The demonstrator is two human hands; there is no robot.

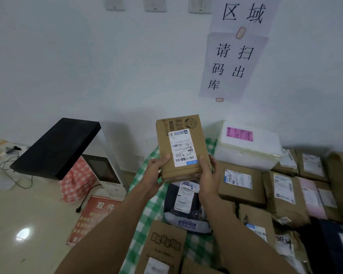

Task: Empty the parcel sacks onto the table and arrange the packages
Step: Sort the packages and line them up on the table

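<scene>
Box in hand: the brown cardboard box [178,147] was held up above the table, its label facing the person.
Left hand: the left hand [156,165] gripped the box's lower left edge, thumb on the front and fingers curled behind.
Right hand: the right hand [208,171] gripped the lower right edge in the same way.
Table edge: the green checked cloth [145,206] ended on the left, with pale floor beyond.
Open room: bare cloth showed only as a strip along that left edge.
Under the box: a dark plastic mailer [184,204] lay flat.
Right side: a white foam box [246,147] stood by the wall, with cardboard parcels [240,184] packed close in front of it.
Near side: a printed carton [162,244] lay just below the mailer.
Off the table: a black slanted panel [55,147], a red checked bag [75,178] and a red sign [95,214] crowded the floor on the left.
</scene>
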